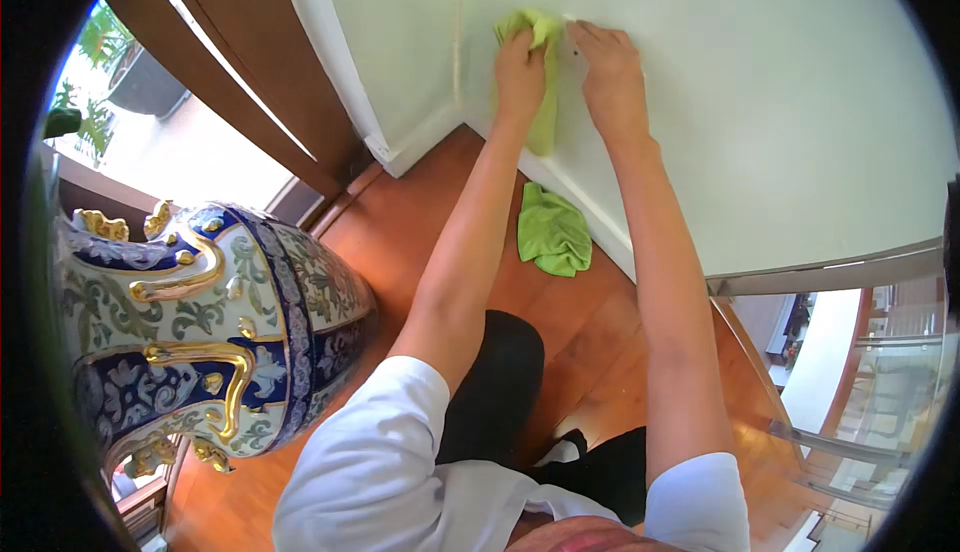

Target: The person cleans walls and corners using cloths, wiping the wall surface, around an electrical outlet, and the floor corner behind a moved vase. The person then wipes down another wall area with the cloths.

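Gripping a lime-green fabric cloth in the left hand against the smooth pale wall, upper centre.

The blue-and-white porcelain vase with gilt trim, at left, has its neck toward the frame's left edge, its inside hidden; a second, folded bright-green cloth lies at centre on the reddish-brown wooden floor. The gripped cloth's long axis runs up and down the frame, its loose end pointing downward. The right hand is beside it, fingers bent at the wall; whether they pinch anything I cannot tell. Farthest, upper left, a dark round pot holds a leafy green plant.
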Demonstrator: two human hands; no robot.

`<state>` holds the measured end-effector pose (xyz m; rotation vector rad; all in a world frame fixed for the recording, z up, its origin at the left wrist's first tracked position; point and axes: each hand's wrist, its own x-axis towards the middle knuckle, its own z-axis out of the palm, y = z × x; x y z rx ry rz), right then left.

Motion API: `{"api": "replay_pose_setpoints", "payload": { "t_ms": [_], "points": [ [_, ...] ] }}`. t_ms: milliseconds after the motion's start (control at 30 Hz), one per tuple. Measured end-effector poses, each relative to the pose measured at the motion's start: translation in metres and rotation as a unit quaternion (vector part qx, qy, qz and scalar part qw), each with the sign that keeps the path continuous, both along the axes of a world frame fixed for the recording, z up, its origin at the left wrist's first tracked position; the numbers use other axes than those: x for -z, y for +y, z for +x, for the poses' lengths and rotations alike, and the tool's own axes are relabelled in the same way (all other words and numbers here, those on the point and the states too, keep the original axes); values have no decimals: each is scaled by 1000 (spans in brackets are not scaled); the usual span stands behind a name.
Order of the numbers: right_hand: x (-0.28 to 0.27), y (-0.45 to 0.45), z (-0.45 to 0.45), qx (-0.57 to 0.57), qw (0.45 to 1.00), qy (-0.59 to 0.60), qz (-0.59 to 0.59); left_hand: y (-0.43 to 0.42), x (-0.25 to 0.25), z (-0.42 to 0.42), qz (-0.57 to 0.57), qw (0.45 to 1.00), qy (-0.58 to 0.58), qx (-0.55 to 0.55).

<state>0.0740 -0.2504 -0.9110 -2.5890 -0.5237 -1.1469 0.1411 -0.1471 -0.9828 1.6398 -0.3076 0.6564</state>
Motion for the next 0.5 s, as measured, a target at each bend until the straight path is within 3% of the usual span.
{"api": "replay_pose_setpoints", "payload": {
  "t_ms": [100,233,300,333,433,500],
  "points": [
    [1,-1,3,-6,1000,2,0,-11,-12,5,-52,997,-57,-7],
    [-1,3,0,6,1000,24,13,-11,20,0,-54,997,-51,-20],
    [-5,1,-2,0,999,38,29,-18,55,2,-86,996,-15,-9],
    [-5,0,-1,-3,999,38,31,-19,53,-5,-101,995,4,-1],
    [-4,-4,0,-16,998,45,36,-30,32,-18,-237,948,205,56],
    [-4,-6,2,-27,998,46,41,-40,17,-33,-285,925,240,74]
  ]
}}
